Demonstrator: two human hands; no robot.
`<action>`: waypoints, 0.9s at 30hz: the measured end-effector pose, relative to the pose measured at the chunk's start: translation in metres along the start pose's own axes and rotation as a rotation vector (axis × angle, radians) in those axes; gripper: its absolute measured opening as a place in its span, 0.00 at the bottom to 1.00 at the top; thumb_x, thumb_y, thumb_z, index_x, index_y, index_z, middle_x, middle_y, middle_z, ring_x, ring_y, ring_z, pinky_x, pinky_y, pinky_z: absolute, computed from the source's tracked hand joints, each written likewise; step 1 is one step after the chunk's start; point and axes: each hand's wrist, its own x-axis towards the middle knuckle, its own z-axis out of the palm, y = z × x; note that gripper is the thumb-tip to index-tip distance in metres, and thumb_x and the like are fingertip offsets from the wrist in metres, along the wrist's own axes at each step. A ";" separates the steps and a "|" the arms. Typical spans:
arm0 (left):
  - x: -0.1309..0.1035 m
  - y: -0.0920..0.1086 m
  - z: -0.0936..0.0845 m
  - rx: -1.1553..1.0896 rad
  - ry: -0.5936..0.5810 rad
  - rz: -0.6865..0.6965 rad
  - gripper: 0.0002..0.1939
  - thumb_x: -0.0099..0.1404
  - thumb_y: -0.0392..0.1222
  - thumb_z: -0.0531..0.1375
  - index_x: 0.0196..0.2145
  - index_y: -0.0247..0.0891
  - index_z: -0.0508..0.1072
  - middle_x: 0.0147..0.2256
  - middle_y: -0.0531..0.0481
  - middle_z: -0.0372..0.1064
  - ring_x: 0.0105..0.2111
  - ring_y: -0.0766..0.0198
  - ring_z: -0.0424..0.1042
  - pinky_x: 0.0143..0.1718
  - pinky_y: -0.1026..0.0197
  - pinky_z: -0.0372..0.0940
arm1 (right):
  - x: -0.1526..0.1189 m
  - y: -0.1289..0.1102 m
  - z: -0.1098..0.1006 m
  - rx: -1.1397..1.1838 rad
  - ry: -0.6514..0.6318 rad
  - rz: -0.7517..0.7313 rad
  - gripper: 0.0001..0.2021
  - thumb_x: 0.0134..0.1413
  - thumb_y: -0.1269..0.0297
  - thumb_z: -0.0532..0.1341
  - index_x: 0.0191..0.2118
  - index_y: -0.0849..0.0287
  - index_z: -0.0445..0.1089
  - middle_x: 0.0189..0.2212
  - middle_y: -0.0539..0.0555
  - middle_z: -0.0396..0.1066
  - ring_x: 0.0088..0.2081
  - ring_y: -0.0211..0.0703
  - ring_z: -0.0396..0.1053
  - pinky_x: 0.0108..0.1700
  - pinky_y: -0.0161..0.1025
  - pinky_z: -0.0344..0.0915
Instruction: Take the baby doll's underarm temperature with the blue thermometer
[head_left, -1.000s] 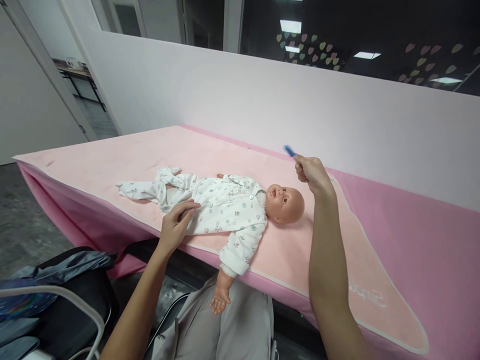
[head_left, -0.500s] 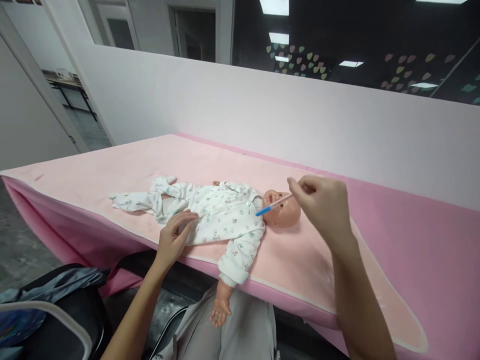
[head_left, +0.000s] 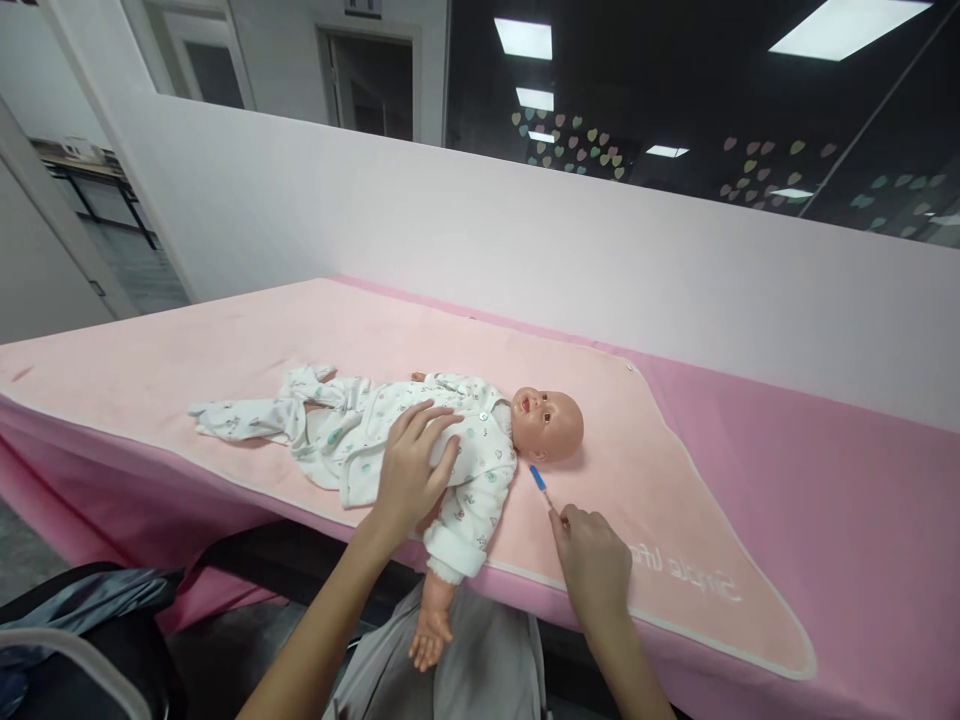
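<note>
Probably positioning; right hand point(head_left: 596, 560) pinches blue-tipped stick point(head_left: 538, 478), six o'clock of baby doll's head point(head_left: 551, 425); left hand point(head_left: 411, 475) splayed over torso point(head_left: 471, 455); next needs steady aim.

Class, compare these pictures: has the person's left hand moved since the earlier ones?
Yes. The left hand has moved towards the doll's head, judged against the pale pink mat beneath.

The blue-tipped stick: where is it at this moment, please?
In the head view, the blue-tipped stick is a little right of the picture's centre, held in the right hand and lying just below the doll's head.
</note>
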 end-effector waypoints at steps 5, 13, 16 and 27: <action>0.056 -0.023 0.036 -0.123 -0.481 -0.064 0.14 0.61 0.47 0.56 0.38 0.38 0.76 0.40 0.46 0.73 0.42 0.53 0.70 0.47 0.54 0.62 | 0.046 -0.016 -0.005 0.056 -0.052 -0.109 0.14 0.57 0.68 0.56 0.21 0.59 0.69 0.21 0.55 0.68 0.27 0.42 0.65 0.23 0.35 0.50; 0.062 -0.058 0.045 -0.693 -0.605 -0.202 0.15 0.52 0.37 0.60 0.39 0.35 0.77 0.39 0.48 0.75 0.42 0.56 0.71 0.46 0.60 0.63 | 0.124 -0.089 0.037 0.654 0.177 -0.174 0.14 0.57 0.73 0.50 0.44 0.60 0.68 0.46 0.60 0.65 0.45 0.46 0.65 0.43 0.40 0.64; 0.058 -0.057 0.043 -0.723 -0.611 -0.217 0.13 0.53 0.36 0.60 0.38 0.34 0.78 0.40 0.46 0.75 0.43 0.56 0.71 0.47 0.58 0.63 | 0.122 -0.099 0.057 0.829 0.210 -0.099 0.15 0.56 0.74 0.48 0.45 0.60 0.66 0.47 0.61 0.62 0.50 0.48 0.62 0.49 0.46 0.64; 0.059 -0.058 0.045 -0.804 -0.655 -0.273 0.13 0.58 0.45 0.60 0.38 0.35 0.76 0.39 0.46 0.74 0.42 0.57 0.70 0.46 0.58 0.62 | 0.112 -0.096 0.066 1.036 0.319 0.005 0.11 0.56 0.73 0.49 0.43 0.59 0.64 0.42 0.59 0.63 0.47 0.45 0.63 0.50 0.46 0.64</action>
